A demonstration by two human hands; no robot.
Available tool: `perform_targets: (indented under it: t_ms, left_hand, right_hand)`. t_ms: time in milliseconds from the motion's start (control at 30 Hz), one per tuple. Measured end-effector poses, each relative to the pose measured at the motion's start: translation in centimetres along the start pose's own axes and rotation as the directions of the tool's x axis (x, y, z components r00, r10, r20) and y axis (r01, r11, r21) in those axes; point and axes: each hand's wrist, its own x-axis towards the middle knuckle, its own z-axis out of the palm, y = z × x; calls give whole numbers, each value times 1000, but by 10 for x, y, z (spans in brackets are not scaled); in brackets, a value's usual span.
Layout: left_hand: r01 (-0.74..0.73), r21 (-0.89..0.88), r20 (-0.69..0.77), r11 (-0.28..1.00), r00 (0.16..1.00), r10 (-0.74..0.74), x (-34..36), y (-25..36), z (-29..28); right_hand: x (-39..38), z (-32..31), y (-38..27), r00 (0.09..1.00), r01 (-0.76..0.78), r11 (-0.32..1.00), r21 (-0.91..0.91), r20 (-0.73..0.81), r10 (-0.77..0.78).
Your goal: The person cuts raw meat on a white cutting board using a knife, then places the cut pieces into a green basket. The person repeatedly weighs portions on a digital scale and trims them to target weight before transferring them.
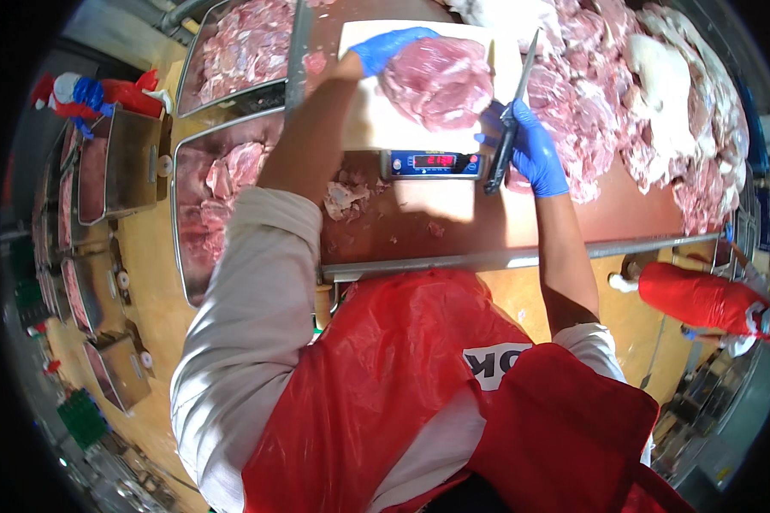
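Note:
A large round piece of raw pink meat [439, 84] rests on a white board [364, 120], which sits on a digital scale with a lit red display [434, 165]. My left hand [392, 50], in a blue glove, curves round the meat's far left edge and grips it; its thumb is hidden. In my blue-gloved right hand [536, 154] is a knife [506, 141] with a black handle, its blade pointing up and away. The right fingers close on the handle beside the board's near right corner, with some fingertips reaching toward the meat.
A heap of raw meat [586, 103] covers the brown table [385, 235] at right. Small scraps [346, 195] lie left of the scale. Metal bins of meat [246, 51] [222, 184] stand along the left side. Co-workers in red aprons [701, 295] [133, 96] are farther off.

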Motion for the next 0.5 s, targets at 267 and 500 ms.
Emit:
perform_targets:
  t_ms: [267, 500]
  left_hand:
    - [72, -614, -473, 786, 764, -440, -104, 94, 127]
    - [116, -746, -559, 656, 427, -711, -278, 142, 131]
  right_hand:
    - [-26, 37, 29, 991, -47, 975, -217, 109, 72]
    - [-42, 136, 118, 801, 125, 627, -769, 451, 394]
